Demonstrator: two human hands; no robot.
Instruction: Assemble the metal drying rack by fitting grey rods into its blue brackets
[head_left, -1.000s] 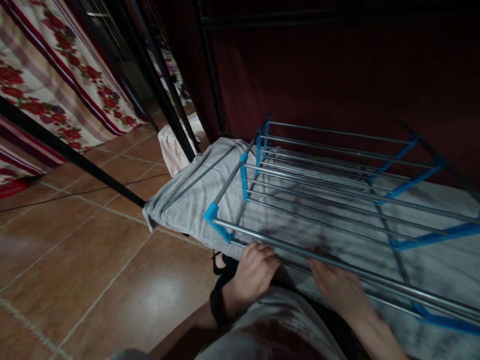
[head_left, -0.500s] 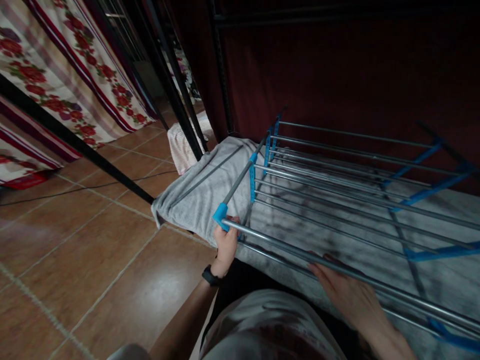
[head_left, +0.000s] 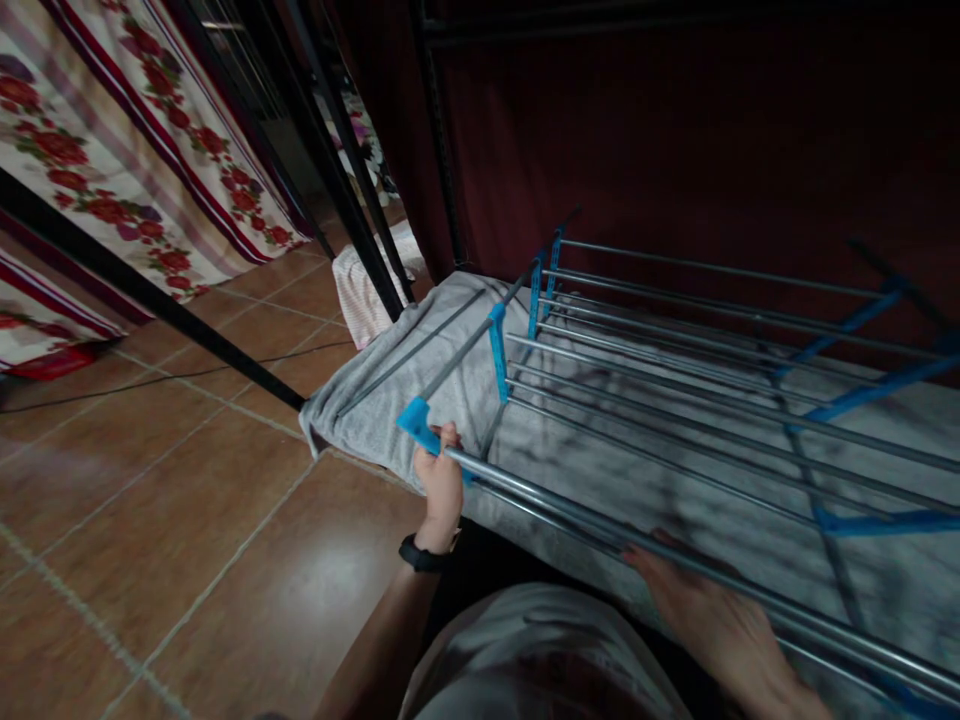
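Note:
A metal drying rack (head_left: 675,400) with grey rods and blue plastic joints spreads in front of me. A grey towel (head_left: 390,390) lies spread on its lower tier and hangs over the left end. My left hand (head_left: 440,482), with a black watch on the wrist, grips the near rod right by the blue corner joint (head_left: 415,420). My right hand (head_left: 697,610) reaches under the same near rod further right, palm down over the towel; its fingers are partly hidden by the rod.
Brown floor tiles (head_left: 172,540) stretch to the left. Black metal bed-frame bars (head_left: 150,295) cross diagonally, with floral curtains (head_left: 112,150) behind. A pale folded cloth (head_left: 367,285) lies on the floor near the bars. A dark red wall (head_left: 675,130) stands behind the rack.
My left hand moved from the middle of the near rod to the blue corner and closed on it. The rack's corner has shifted slightly left and down. My right hand slid a little right.

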